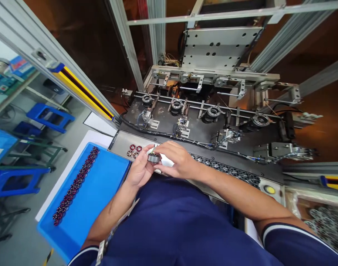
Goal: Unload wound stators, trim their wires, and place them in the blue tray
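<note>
Close in front of my body, my left hand (140,168) grips a small round grey metal part (154,159) by its side. My right hand (176,159) reaches across from the right, with thumb and fingers closed around the same part. Something small, dark and pointed shows at the fingertips above it; I cannot make out what it is. Just left of my hands, several small round stators (132,147) with red and copper tones lie on the metal ledge (120,142). To the right, a row of dark grey ring-shaped parts (224,169) runs along the ledge.
A blue tray (108,195) with a long row of red-and-black round parts (74,184) stands at left. Ahead is a machine with several round fixtures (212,112) and clamps. A yellow button (269,189) sits right, near a box of grey parts (324,221). Blue stools (49,116) stand far left.
</note>
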`<state>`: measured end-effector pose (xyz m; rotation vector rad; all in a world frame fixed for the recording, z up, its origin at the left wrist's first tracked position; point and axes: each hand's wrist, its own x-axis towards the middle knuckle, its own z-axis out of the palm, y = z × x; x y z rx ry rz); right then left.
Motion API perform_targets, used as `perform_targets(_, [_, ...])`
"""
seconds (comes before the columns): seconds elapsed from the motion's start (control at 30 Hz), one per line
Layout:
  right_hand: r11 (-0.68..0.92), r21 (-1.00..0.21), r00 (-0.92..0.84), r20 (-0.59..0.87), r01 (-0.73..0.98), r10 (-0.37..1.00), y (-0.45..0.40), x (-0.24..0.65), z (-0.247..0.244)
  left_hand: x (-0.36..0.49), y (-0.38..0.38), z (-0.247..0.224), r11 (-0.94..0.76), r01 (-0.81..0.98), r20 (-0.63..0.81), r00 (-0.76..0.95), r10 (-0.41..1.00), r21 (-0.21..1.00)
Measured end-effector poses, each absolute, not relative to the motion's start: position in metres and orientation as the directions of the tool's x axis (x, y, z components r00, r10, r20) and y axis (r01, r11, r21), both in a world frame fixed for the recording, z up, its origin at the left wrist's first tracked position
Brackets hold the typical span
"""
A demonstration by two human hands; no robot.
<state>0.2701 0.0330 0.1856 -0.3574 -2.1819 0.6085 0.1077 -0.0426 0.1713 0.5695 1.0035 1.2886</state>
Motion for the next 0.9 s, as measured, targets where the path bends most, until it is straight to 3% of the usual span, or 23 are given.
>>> perform_targets(0.17, [0.861, -0.505, -0.526, 0.717, 0.060, 0.458, 0.031, 0.269, 0.185, 0.113, -0.044, 0.175, 0.181, -0.525, -0.259, -0.077, 0.963, 0.832])
perform_targets(0.47, [0.795, -0.598, -0.501, 0.661, 0.097, 0.559, 0.031, 0.280, 0.186, 0.118, -0.038, 0.174, 0.106, -0.380, -0.149, -0.086, 0.985, 0.919])
perform_targets(0.57, [0.621, -0.783, -0.623, 0.489, -0.006, 0.611, 0.041, 0.292, 0.195, 0.111, -0.035, 0.176, 0.109, -0.336, -0.132, -0.048, 0.990, 0.936])
perform_targets(0.67, [0.361, -0.930, -0.776, 0.282, -0.075, 0.564, 0.058, 0.302, 0.204, 0.103, -0.033, 0.179, 0.146, -0.306, -0.133, 0.062, 0.989, 0.941])
perform_targets(0.77, [0.183, -0.979, -0.881, 0.161, -0.087, 0.445, 0.073, 0.304, 0.208, 0.098, -0.031, 0.180, 0.191, -0.280, -0.137, 0.200, 0.970, 0.941])
perform_targets(0.9, [0.078, -0.995, -0.957, 0.082, -0.062, 0.277, 0.080, 0.299, 0.209, 0.093, -0.028, 0.177, 0.183, -0.224, -0.106, 0.316, 0.943, 0.957])
